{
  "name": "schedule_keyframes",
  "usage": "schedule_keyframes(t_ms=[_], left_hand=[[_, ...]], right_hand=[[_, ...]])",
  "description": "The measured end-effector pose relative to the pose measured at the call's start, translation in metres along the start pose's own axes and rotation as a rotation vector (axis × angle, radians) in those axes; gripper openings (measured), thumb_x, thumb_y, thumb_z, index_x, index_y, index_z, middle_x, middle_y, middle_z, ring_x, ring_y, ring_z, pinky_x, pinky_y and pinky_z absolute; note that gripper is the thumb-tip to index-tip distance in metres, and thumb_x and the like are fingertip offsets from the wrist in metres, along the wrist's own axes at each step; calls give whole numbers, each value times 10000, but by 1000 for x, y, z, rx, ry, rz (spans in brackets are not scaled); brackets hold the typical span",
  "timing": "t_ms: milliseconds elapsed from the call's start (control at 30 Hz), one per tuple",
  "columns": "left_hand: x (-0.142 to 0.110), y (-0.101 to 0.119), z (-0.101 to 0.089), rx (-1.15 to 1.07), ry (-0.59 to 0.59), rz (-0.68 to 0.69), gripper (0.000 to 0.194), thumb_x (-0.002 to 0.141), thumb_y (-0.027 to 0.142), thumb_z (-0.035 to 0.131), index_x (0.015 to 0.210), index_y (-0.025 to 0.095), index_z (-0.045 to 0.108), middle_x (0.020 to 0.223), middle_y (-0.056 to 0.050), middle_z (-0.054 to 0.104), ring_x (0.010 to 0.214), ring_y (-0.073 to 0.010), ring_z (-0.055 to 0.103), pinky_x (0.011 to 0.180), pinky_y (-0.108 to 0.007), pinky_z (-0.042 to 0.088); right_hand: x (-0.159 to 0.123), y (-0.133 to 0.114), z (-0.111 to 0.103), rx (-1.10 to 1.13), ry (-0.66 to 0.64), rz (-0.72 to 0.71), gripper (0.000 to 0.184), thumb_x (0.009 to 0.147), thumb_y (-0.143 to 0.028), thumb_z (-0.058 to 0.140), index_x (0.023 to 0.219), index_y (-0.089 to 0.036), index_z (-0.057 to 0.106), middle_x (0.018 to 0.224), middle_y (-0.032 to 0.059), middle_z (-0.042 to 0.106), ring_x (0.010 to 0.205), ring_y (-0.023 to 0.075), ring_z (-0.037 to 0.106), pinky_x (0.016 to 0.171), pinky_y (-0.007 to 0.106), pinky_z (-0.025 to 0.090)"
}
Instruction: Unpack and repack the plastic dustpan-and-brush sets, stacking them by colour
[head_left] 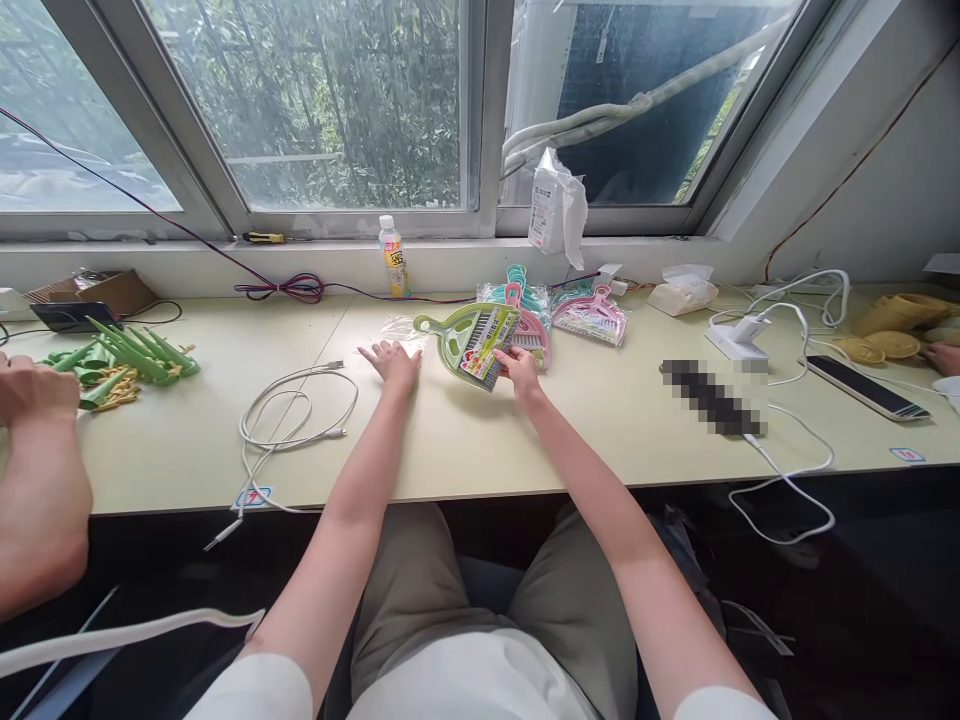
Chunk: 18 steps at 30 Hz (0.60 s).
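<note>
My right hand (519,372) grips the right edge of a green dustpan and brush set (452,342), thumb and fingers at the bristle side. A printed label covers part of the set, and its handle points left. My left hand (392,365) lies with fingers spread at the edge of a clear plastic bag (403,326) on the table. Behind the green set are more dustpan sets: a pink one (538,345) partly hidden, teal ones (517,278) at the back, and another pink one in wrapping (592,318) to the right.
A drink bottle (393,258) stands by the window. A white cable (296,410) lies coiled at left, near green plastic pieces (142,358) and another person's arm (41,480). At right are a tissue pack (682,290), a charger (739,340), a phone (862,388) and a blurred-out dark object (712,398).
</note>
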<state>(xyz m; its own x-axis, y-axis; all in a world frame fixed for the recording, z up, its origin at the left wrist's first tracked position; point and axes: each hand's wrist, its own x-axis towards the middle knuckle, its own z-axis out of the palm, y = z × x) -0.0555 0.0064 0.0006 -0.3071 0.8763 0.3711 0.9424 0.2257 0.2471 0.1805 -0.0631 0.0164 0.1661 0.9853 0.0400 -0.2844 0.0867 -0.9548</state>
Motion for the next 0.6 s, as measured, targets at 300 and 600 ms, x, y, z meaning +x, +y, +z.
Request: schedule_keyframes(t_ms=[300, 600], left_hand=[[1, 1, 1, -112, -40, 101, 173, 848, 243, 564, 867, 164, 717, 1084, -183, 697, 1171, -378, 549, 1133, -557, 233], [-4, 3, -10, -316, 340, 87, 244, 924, 238, 460, 974, 197, 695, 1035, -118, 709, 1105, -305, 563, 1178, -511, 203]], right_hand=[[3, 7, -3, -29, 27, -12, 123, 762, -208, 708, 867, -148, 686, 916, 73, 765, 764, 172, 708, 712, 317, 619], [3, 7, -5, -55, 76, 21, 165, 728, -223, 725, 870, -148, 689, 934, 84, 765, 808, 204, 724, 738, 354, 624]])
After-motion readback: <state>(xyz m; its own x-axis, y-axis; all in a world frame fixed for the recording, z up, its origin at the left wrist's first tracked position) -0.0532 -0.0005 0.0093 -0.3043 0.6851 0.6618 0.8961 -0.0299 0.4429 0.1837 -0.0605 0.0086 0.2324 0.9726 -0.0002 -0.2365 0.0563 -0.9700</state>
